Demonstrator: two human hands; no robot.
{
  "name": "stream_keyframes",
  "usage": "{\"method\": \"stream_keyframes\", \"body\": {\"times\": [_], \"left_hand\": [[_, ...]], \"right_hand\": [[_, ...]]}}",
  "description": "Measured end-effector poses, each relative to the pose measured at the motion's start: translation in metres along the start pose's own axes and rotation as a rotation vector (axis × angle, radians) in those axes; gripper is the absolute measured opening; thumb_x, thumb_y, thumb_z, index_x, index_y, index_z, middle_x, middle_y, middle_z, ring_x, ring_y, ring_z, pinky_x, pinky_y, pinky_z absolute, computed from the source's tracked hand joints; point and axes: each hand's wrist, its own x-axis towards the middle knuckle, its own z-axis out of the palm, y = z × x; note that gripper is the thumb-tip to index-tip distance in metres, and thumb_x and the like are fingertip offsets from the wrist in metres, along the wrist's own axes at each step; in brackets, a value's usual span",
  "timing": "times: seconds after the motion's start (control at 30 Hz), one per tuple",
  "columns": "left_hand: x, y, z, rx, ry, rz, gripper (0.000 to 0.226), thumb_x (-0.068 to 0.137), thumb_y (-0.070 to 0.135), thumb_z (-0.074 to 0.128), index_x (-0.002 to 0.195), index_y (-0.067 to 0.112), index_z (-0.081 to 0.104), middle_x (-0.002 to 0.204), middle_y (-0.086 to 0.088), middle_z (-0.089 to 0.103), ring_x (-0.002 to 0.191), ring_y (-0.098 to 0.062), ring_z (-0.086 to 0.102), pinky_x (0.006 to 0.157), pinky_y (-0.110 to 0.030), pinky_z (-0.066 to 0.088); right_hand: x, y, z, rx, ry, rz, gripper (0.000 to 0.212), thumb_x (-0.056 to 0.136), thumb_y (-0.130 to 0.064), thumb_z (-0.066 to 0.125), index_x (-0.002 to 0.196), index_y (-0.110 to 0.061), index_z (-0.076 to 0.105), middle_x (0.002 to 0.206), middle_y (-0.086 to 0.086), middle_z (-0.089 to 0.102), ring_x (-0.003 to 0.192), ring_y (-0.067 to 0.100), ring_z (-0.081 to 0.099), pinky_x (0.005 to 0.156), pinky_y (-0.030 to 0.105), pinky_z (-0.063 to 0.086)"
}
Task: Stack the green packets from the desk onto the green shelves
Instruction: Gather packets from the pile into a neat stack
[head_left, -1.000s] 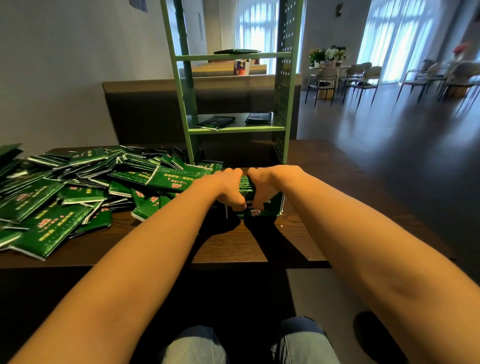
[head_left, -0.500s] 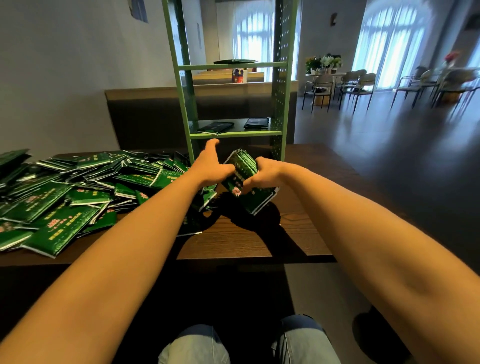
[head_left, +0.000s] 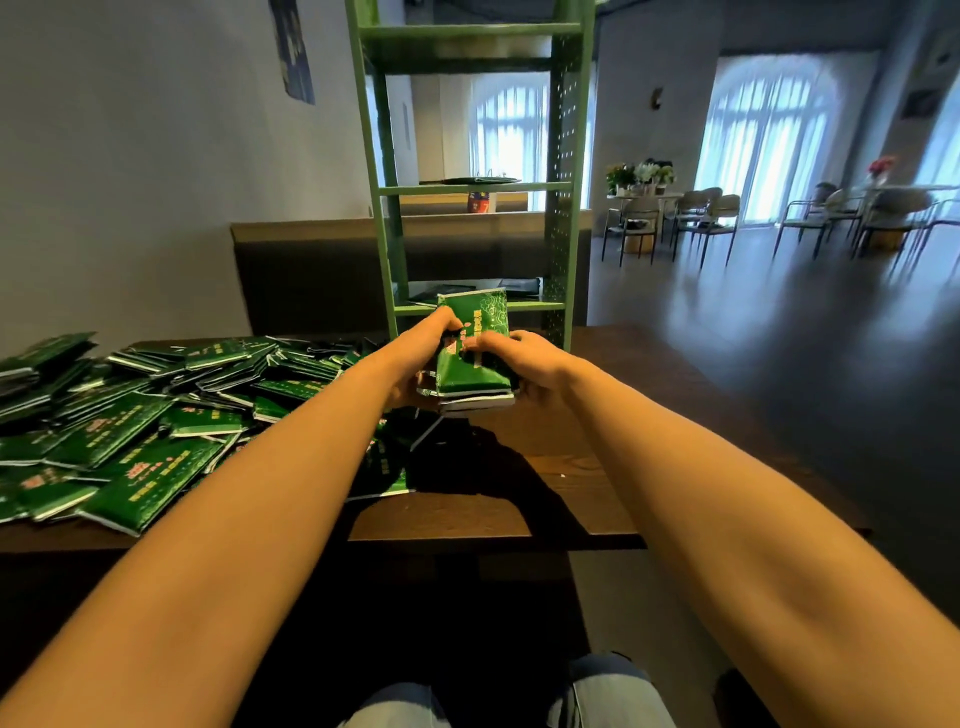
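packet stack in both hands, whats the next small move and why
Probably carry the packet stack forward and set it on the lowest shelf. The left hand and right hand grip it from either side, above the desk, its edges roughly aligned, directly in front of that shelf, where a few flat packets lie.

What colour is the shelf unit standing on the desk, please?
The shelf unit is light green, seen best in the head view.

Left hand (head_left: 415, 364): curled round the stack of green packets (head_left: 470, 358).
Right hand (head_left: 524, 366): the same stack is gripped.
Arms: both outstretched.
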Motion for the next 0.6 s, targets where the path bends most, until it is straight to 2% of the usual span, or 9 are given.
{"method": "stream_keyframes", "body": {"times": [0.03, 0.07, 0.1, 0.2, 0.27, 0.33, 0.47, 0.53, 0.6], "left_hand": [[0.005, 0.005, -0.001, 0.007, 0.009, -0.005, 0.039, 0.090, 0.050, 0.041, 0.086, 0.019, 0.064, 0.074, -0.003, 0.070, 0.081, -0.022, 0.062, 0.075, -0.034, 0.050], [0.009, 0.011, -0.003, 0.016, 0.024, -0.006, 0.040, 0.090, 0.050, 0.042, 0.086, 0.019, 0.065, 0.074, -0.003, 0.071, 0.080, -0.022, 0.063, 0.075, -0.034, 0.052], [0.016, 0.015, -0.005, 0.022, 0.048, -0.007, 0.040, 0.090, 0.051, 0.043, 0.088, 0.019, 0.066, 0.078, -0.004, 0.072, 0.081, -0.023, 0.065, 0.076, -0.034, 0.053], [0.039, 0.029, -0.014, 0.049, 0.108, 0.002, 0.041, 0.089, 0.053, 0.048, 0.097, 0.017, 0.067, 0.092, -0.008, 0.073, 0.085, -0.026, 0.068, 0.084, -0.039, 0.055], [0.054, 0.037, -0.020, 0.049, 0.152, 0.024, 0.039, 0.088, 0.049, 0.051, 0.102, 0.015, 0.066, 0.092, -0.008, 0.071, 0.083, -0.026, 0.068, 0.078, -0.036, 0.056], [0.066, 0.046, -0.026, 0.015, 0.185, 0.071, 0.029, 0.088, 0.039, 0.052, 0.099, 0.015, 0.064, 0.087, -0.007, 0.067, 0.080, -0.025, 0.065, 0.071, -0.032, 0.055], [0.095, 0.066, -0.041, 0.005, 0.231, 0.195, 0.015, 0.087, 0.025, 0.050, 0.092, 0.014, 0.058, 0.086, -0.007, 0.060, 0.073, -0.023, 0.060, 0.060, -0.026, 0.050], [0.113, 0.074, -0.048, 0.014, 0.285, 0.257, 0.012, 0.090, 0.024, 0.052, 0.087, 0.014, 0.059, 0.092, -0.010, 0.064, 0.082, -0.025, 0.065, 0.068, -0.034, 0.057], [0.132, 0.080, -0.053, 0.026, 0.352, 0.301, 0.011, 0.091, 0.027, 0.056, 0.086, 0.017, 0.058, 0.105, -0.012, 0.065, 0.097, -0.028, 0.066, 0.086, -0.043, 0.058]], "right_hand": [[0.003, -0.004, 0.000, 0.070, 0.013, 0.025, 0.035, 0.099, -0.039, 0.063, 0.114, -0.008, 0.066, 0.097, 0.010, 0.073, 0.080, 0.014, 0.075, 0.072, 0.029, 0.062], [0.008, -0.006, 0.001, 0.132, 0.025, 0.051, 0.041, 0.097, -0.040, 0.062, 0.120, -0.007, 0.065, 0.109, 0.015, 0.074, 0.097, 0.024, 0.074, 0.088, 0.038, 0.061], [0.015, -0.009, 0.000, 0.186, 0.030, 0.068, 0.040, 0.097, -0.039, 0.061, 0.121, -0.007, 0.065, 0.114, 0.016, 0.073, 0.103, 0.029, 0.072, 0.092, 0.043, 0.058], [0.033, -0.022, 0.001, 0.294, 0.070, 0.088, 0.029, 0.097, -0.034, 0.058, 0.111, -0.009, 0.064, 0.102, 0.014, 0.072, 0.090, 0.027, 0.070, 0.075, 0.039, 0.060], [0.049, -0.031, 0.004, 0.318, 0.134, 0.075, 0.034, 0.092, -0.038, 0.062, 0.110, -0.008, 0.064, 0.105, 0.017, 0.072, 0.091, 0.030, 0.071, 0.081, 0.044, 0.060], [0.070, -0.037, 0.006, 0.319, 0.200, 0.071, 0.047, 0.083, -0.043, 0.067, 0.116, -0.008, 0.064, 0.116, 0.020, 0.072, 0.101, 0.035, 0.073, 0.085, 0.049, 0.059], [0.107, -0.056, 0.004, 0.397, 0.263, 0.084, 0.052, 0.087, -0.042, 0.067, 0.127, -0.011, 0.056, 0.108, 0.016, 0.071, 0.092, 0.030, 0.072, 0.062, 0.037, 0.060], [0.129, -0.063, 0.000, 0.433, 0.289, 0.084, 0.059, 0.086, -0.043, 0.069, 0.133, -0.011, 0.052, 0.112, 0.017, 0.071, 0.094, 0.032, 0.073, 0.061, 0.039, 0.062], [0.149, -0.068, -0.001, 0.427, 0.302, 0.084, 0.064, 0.088, -0.043, 0.068, 0.139, -0.010, 0.047, 0.115, 0.019, 0.069, 0.095, 0.033, 0.073, 0.059, 0.040, 0.062]]}}
